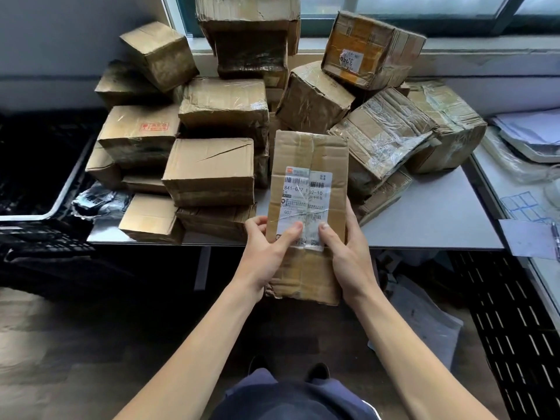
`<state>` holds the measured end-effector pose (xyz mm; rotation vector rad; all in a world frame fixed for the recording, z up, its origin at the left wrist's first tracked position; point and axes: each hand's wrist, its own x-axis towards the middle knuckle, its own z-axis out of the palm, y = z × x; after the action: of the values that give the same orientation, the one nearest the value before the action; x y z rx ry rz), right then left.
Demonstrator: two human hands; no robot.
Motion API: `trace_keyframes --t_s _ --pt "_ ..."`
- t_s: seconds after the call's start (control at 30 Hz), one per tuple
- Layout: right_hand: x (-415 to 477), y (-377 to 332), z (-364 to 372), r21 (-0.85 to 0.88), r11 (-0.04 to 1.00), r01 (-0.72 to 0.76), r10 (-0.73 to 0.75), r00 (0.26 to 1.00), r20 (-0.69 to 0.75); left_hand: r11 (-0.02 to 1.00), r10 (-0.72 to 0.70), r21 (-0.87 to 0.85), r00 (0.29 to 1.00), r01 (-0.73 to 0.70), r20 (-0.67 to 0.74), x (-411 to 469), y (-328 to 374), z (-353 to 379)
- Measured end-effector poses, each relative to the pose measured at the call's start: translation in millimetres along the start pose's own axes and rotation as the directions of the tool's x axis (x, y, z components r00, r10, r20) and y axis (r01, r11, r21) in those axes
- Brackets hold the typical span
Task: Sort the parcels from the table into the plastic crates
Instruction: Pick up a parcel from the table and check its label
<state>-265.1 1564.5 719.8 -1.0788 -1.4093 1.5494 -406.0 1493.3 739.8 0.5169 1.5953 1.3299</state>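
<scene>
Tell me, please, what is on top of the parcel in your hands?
A white barcode label sits on the parcel; thumbs of the left hand and right hand press it. The underside is hidden.

Daylight from the window (424,4); dark floor, wide-angle bending at edges.

A parcel (306,207) sits between the left hand (266,256) and right hand (348,256), at the near edge of the table (439,213). Behind it, from 10 to 2 o'clock, a pile of parcels (212,171) lies on the table. One crate (45,241) stands at 9 o'clock, another crate (515,328) at 4 o'clock.
</scene>
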Motion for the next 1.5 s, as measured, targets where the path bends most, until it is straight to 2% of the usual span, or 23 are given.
trace_keyframes --t_s 0.17,0.33,0.8,1.3,1.4,1.5 --pt "-10.8 -10.5 1.3 -0.004 1.000 0.026 -0.026 0.999 0.024 0.996 0.086 -0.042 0.995 -0.084 0.057 -10.9 2.8 -0.1" --pt "-15.5 -11.5 1.0 -0.024 0.999 0.039 -0.038 0.999 0.027 0.990 0.130 -0.061 0.991 -0.128 0.015 -18.0 3.1 1.8" --pt "-21.1 -10.3 2.2 -0.026 0.999 0.035 -0.034 0.999 0.024 0.992 0.113 -0.046 0.994 -0.113 -0.011 -22.3 -0.4 0.7" --pt "-20.4 -11.2 2.3 -0.011 1.000 -0.015 0.015 1.000 0.027 0.994 0.106 -0.042 0.994 -0.105 0.023 -18.2 -0.5 -1.8" --pt "-15.2 -10.2 -3.7 0.040 0.998 -0.052 0.049 0.998 0.050 0.989 0.145 0.022 0.988 -0.146 0.052 -16.3 -0.8 0.0" --pt "-5.3 -4.7 -12.9 0.141 0.979 -0.149 0.145 0.989 0.037 0.966 0.179 0.176 0.982 -0.187 0.059 -14.1 -1.5 8.5"
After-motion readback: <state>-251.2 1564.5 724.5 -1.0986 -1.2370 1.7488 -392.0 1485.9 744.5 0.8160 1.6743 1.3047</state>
